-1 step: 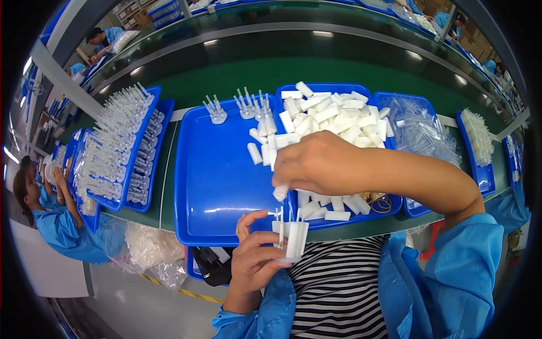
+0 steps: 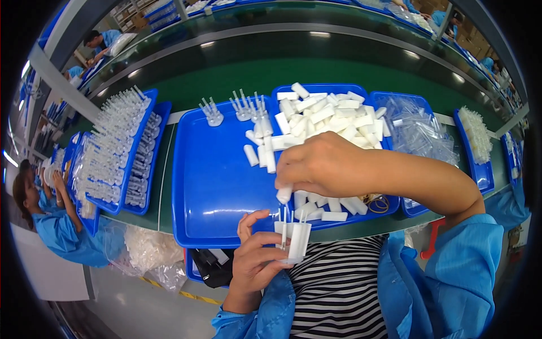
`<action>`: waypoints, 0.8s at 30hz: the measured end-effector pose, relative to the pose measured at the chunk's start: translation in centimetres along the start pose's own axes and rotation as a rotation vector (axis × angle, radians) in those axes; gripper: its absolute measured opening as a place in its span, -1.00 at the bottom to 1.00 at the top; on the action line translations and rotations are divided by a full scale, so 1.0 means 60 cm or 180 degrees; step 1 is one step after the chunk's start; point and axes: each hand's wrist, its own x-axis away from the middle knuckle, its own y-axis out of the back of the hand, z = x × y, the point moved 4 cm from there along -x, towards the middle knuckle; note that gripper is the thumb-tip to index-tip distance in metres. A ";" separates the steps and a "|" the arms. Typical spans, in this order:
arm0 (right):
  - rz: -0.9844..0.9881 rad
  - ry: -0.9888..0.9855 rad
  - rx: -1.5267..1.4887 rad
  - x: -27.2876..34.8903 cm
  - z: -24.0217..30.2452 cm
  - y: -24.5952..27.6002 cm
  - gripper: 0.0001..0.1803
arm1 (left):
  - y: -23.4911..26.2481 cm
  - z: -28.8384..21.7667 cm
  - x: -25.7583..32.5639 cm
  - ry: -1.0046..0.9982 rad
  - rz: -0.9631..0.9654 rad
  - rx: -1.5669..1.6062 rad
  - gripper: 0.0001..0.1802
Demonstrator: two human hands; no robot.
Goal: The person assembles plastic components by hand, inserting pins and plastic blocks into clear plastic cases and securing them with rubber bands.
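Observation:
My left hand (image 2: 254, 260) is closed around a clear plastic piece (image 2: 284, 229) with thin upright prongs. A white block (image 2: 301, 240) sits upright on that piece, its prong tips showing above. Just over the prongs, my right hand (image 2: 324, 164) pinches another white block (image 2: 284, 194), apart from the piece below. Similar clear pronged pieces (image 2: 212, 114) stand at the far edge of the blue tray (image 2: 209, 186). Several loose white blocks (image 2: 250, 155) lie along that tray's right side. Part of the held piece is hidden by my left fingers.
A blue tray heaped with white blocks (image 2: 322, 113) lies under my right forearm. To its right is a tray of clear plastic parts (image 2: 418, 130). Stacked trays of pronged pieces (image 2: 116, 150) stand at left. A co-worker (image 2: 51, 209) sits farther left.
The view has shifted slightly. My right hand and its white block have moved slightly right; both hands keep their hold.

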 end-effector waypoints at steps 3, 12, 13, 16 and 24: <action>-0.0154 -0.0055 -0.0046 0.049 0.011 0.032 -0.83 | -0.028 -0.003 -0.017 -0.0012 0.0388 0.0048 -0.84; -0.0048 -0.0388 0.0238 0.186 0.013 0.090 -0.83 | -0.126 -0.024 -0.057 -0.0171 0.1077 0.0230 -0.87; -0.0058 -0.0431 0.0241 0.198 0.012 0.093 -0.83 | -0.136 -0.027 -0.061 -0.0183 0.1133 0.0190 -0.86; -0.0086 -0.0532 -0.0074 0.236 0.010 0.100 -0.82 | -0.171 -0.031 -0.072 -0.0195 0.1384 0.0136 -0.84; -0.0530 -0.2051 -0.3190 0.361 -0.028 0.088 -0.76 | -0.264 -0.052 -0.100 -0.0455 0.1914 -0.0092 -0.82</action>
